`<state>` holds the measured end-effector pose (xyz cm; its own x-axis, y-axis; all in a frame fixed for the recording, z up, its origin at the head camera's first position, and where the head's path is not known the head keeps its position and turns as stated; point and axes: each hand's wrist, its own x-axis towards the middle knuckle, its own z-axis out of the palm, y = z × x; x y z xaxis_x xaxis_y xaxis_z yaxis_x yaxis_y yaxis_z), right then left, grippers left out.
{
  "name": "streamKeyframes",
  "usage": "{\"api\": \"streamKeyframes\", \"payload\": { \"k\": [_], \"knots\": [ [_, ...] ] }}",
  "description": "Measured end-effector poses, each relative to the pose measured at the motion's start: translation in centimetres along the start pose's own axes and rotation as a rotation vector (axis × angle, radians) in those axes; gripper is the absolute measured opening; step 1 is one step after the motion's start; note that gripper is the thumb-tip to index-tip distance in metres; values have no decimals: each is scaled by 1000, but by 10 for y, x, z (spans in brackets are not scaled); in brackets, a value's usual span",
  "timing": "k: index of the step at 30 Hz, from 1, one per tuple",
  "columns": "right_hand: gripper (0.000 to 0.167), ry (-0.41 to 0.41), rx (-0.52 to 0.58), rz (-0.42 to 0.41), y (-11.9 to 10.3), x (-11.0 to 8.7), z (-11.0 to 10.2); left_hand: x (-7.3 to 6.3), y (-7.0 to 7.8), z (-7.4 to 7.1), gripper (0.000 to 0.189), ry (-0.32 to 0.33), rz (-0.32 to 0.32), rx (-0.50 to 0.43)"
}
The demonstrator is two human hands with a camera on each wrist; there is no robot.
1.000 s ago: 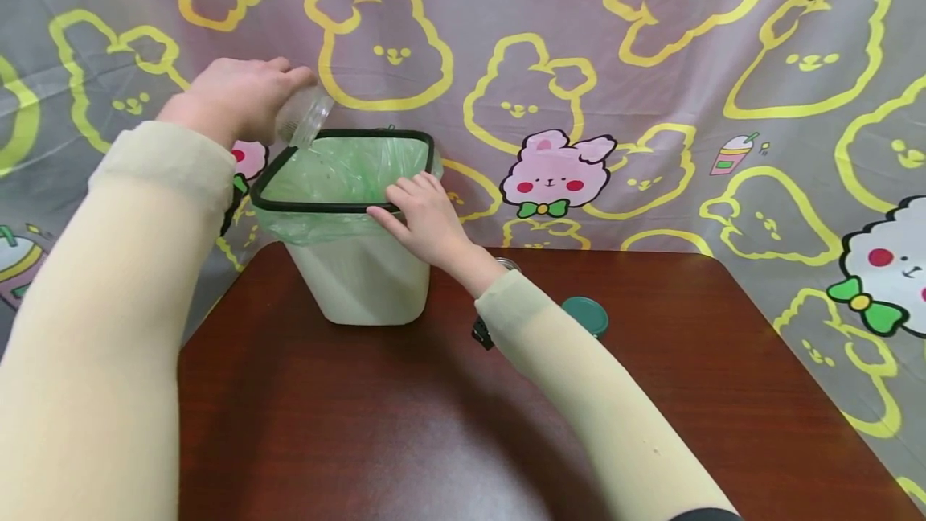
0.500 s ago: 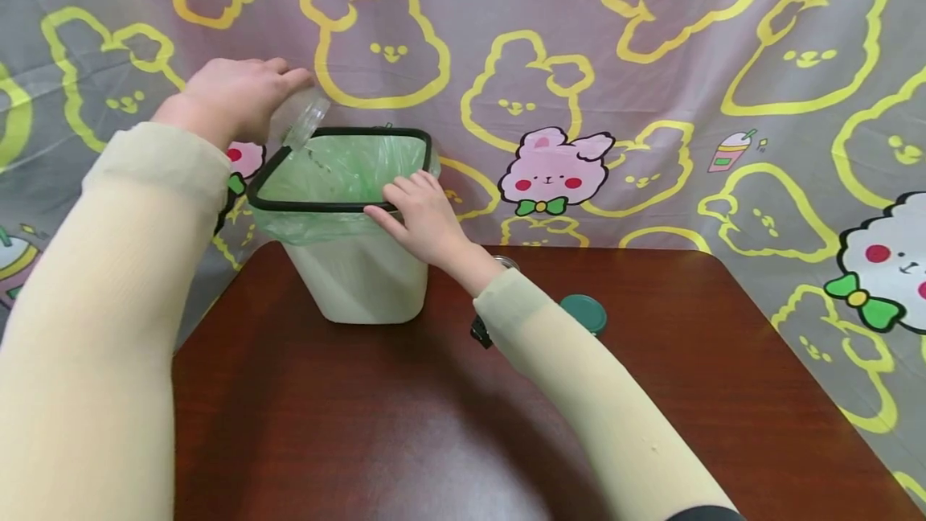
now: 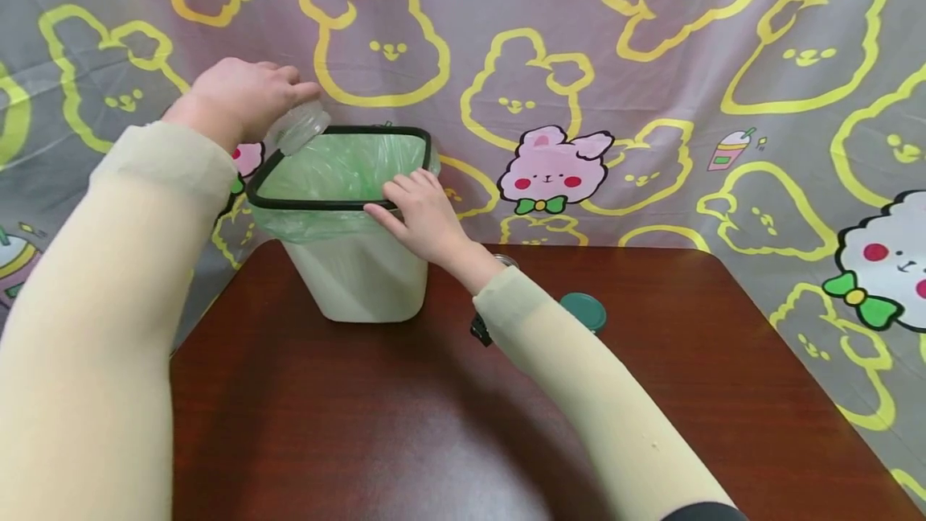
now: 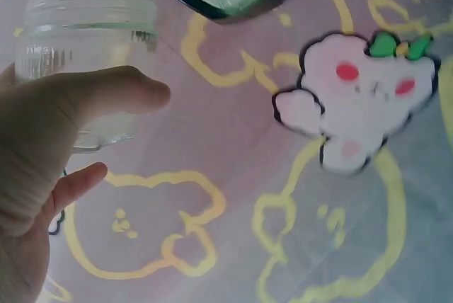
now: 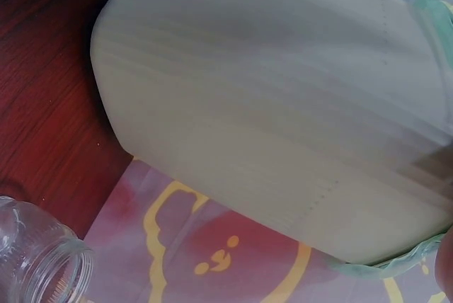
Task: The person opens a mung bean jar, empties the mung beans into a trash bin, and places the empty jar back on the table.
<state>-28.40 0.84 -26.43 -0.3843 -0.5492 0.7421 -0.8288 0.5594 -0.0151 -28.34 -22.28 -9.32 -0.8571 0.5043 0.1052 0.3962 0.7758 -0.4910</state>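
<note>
My left hand (image 3: pixel 242 99) grips a clear glass jar (image 3: pixel 300 127), tilted over the left rim of the trash bin. Its ribbed wall and threaded neck show in the left wrist view, with the thumb laid across the jar (image 4: pixel 85 41). No lid is on this jar. The pale trash bin (image 3: pixel 362 280) has a black rim and a green plastic liner (image 3: pixel 347 163) folded over its edge. At the front right corner, my right hand (image 3: pixel 427 219) holds the rim, fingers over the top and thumb along the front. In the right wrist view, the bin's wall (image 5: pixel 269 105) fills most of the picture.
A second open glass jar (image 5: pixel 46 260) lies in the right wrist view's lower left corner; the right arm mostly hides it in the head view. A green lid (image 3: pixel 583 311) and a small black item (image 3: pixel 481 330) are on the brown table (image 3: pixel 347 424). A patterned cloth (image 3: pixel 651 47) hangs behind.
Dark bits were dropping from the jar into the liner half a second ago; none are seen falling now. My left hand has turned the jar slightly. The right hand stays on the rim.
</note>
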Motion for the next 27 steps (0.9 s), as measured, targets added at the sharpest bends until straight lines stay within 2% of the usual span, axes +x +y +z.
{"api": "streamKeyframes", "payload": {
  "k": [2,10,15,19,22,27],
  "knots": [
    [35,-3,0,-1,0,0,1,1,0,1,64,-19,21,14],
    [34,-2,8,6,-1,-2,0,2,2,0,65,45,36,-8],
    [34,5,11,4,0,-2,-1,3,4,-3,69,54,12,-26],
    [34,9,11,6,0,-2,-2,4,3,-4,68,71,16,-23],
    [34,8,12,4,0,-1,-2,4,3,-4,67,57,29,-11],
    [34,4,5,-7,-1,0,-2,2,2,-3,74,91,6,1]
  ]
}}
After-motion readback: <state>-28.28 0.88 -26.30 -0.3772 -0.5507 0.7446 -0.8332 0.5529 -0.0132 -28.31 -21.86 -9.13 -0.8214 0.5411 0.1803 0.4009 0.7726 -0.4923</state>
